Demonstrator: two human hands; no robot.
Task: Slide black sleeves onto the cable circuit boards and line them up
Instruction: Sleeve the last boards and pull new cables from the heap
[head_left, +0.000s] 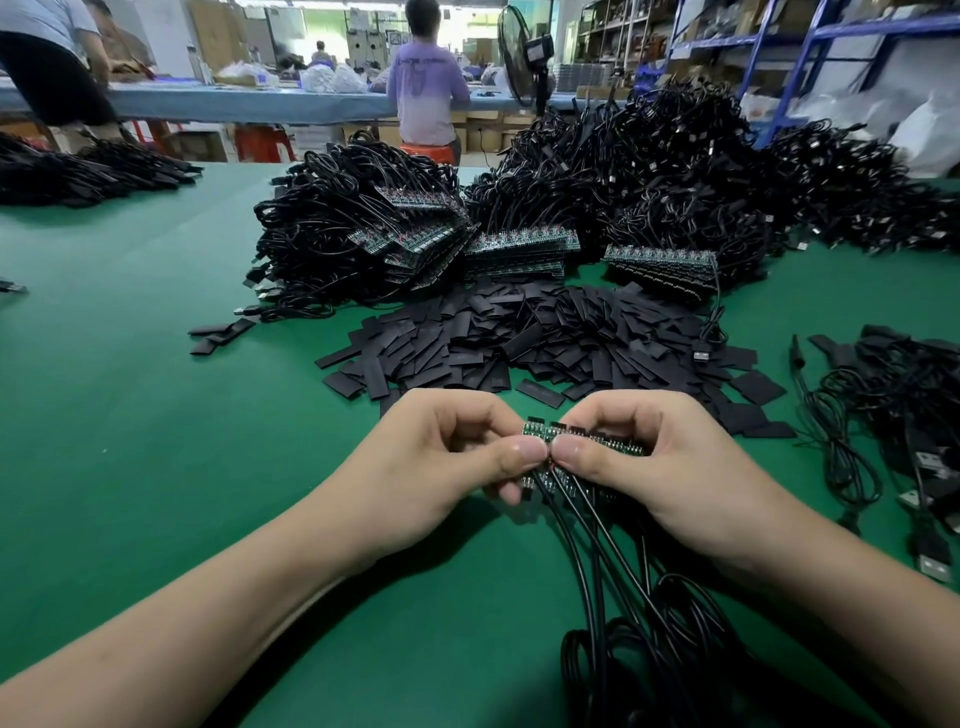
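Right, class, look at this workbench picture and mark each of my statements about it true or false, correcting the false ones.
1. The left hand and the right hand both pinch one bunch of circuit boards. True.
2. Loose black sleeves lie piled beyond the hands. True.
3. The held circuit boards already wear black sleeves. False: they are bare, with green edges showing.
4. The table mat is blue. False: it is green.
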